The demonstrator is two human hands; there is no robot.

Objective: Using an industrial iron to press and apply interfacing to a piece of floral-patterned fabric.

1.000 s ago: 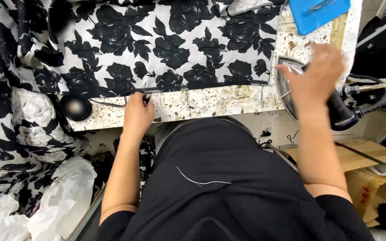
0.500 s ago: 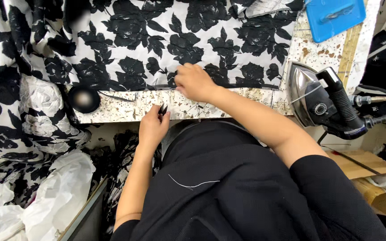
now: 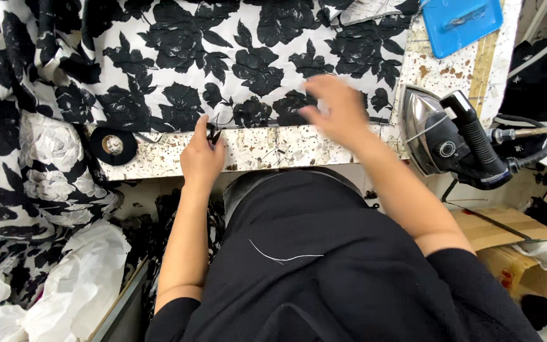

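White fabric with black flowers (image 3: 223, 57) covers the speckled table (image 3: 267, 149), its hem lying near the table's front edge. My left hand (image 3: 201, 157) rests at that edge, thumb and fingers pinched on the end of a thin black strip (image 3: 213, 133) at the hem. A roll of black tape (image 3: 114, 145) lies on the table left of this hand. My right hand (image 3: 333, 111) is blurred with motion, fingers spread, just above the hem and holding nothing.
A dark steam iron (image 3: 451, 136) stands on its heel at the table's right end, its hose leading off right. A blue tray (image 3: 463, 22) lies at the back right. Fabric hangs off the left side above white plastic bags (image 3: 71, 285). Cardboard boxes (image 3: 514, 253) sit lower right.
My right hand left the iron, came over to the fabric hem, then swept right along it. My left hand rose from the table's edge to the hem.
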